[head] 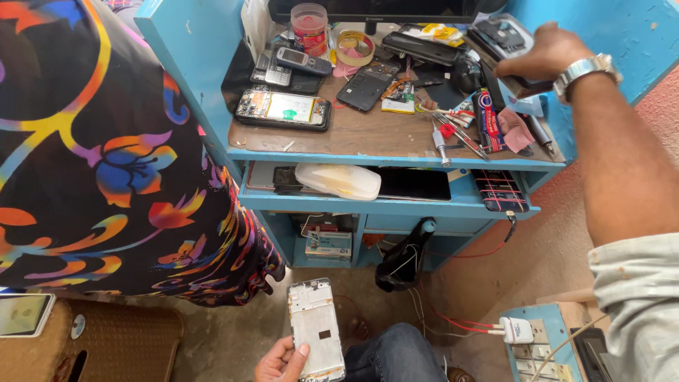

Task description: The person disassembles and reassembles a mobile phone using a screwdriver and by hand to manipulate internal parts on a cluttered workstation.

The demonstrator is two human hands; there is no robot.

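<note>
Holding: left hand (281,361), near centre, grips a flat white phone frame (316,327) by its lower edge, thumb on its face.
Reaching: right hand (539,55), far right, fingers curled down onto a stack of dark phones (503,37); whether it grips them I cannot tell.
Wrist: metal-link watch (584,69).
Bench: blue painted wooden desk (191,64), worn brown top crowded with opened phones and screwdrivers.
Shelf: white oval case (338,181) lying beside a black slab.
Left: a person's glossy floral cloth (106,155).
Floor: bare grey concrete (233,332), red wires trailing.

Desktop (368,131) cluttered; bare strip along front edge.
</note>
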